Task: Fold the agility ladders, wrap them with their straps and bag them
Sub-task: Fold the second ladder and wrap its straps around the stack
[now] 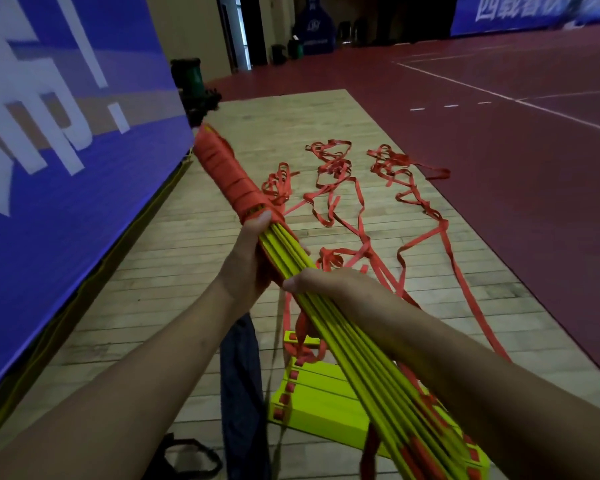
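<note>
Your left hand [253,261] and right hand [326,282] both clamp the bundle of yellow plastic ladder rungs [357,358], just below its red strap wrapping [229,174].

Two bare, slender forearms, uncovered along all their visible length, end in a bare left grip [253,258] and a bare right grip [326,282], knuckles and thumbs showing.

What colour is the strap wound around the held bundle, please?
Red: the strap shows clearly in the head view.
</note>
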